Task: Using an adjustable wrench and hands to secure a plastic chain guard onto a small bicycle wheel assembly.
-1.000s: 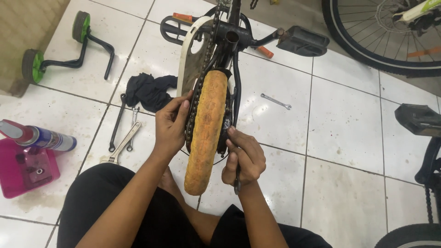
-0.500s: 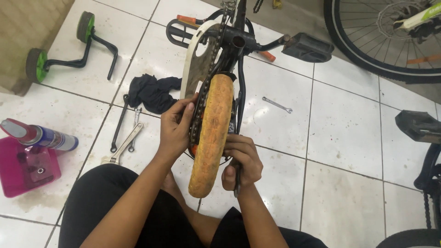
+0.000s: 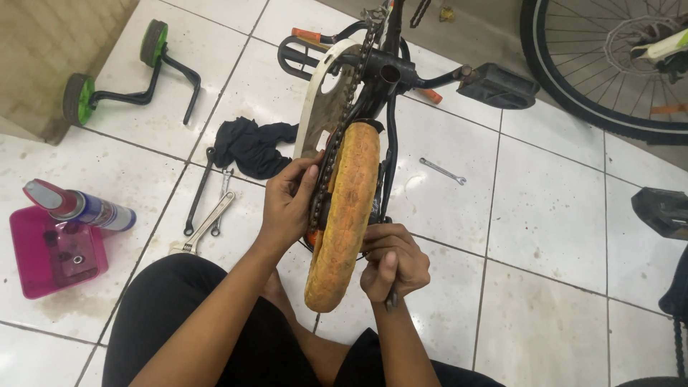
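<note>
A small upside-down bicycle stands in front of me, its worn orange tyre [image 3: 345,215] pointing toward me. My left hand [image 3: 288,202] lies against the left side of the wheel, fingers on the chain [image 3: 331,154] next to the white chain guard [image 3: 319,100]. My right hand [image 3: 393,261] is closed around a thin dark tool whose end pokes out below the fist, pressed at the right side of the wheel's hub near the black frame [image 3: 389,154]. What the tool's tip touches is hidden by the tyre.
On the white tiles lie several wrenches [image 3: 204,215], a black rag [image 3: 251,147], a small spanner [image 3: 443,170], a spray can [image 3: 79,206] over a pink tray [image 3: 32,276], green training wheels [image 3: 115,79], a black pedal [image 3: 498,84], and a large bicycle wheel [image 3: 609,72].
My left hand slid up along the chain side of the wheel. My right hand stayed at the hub with the tool. The view shifted slightly.
</note>
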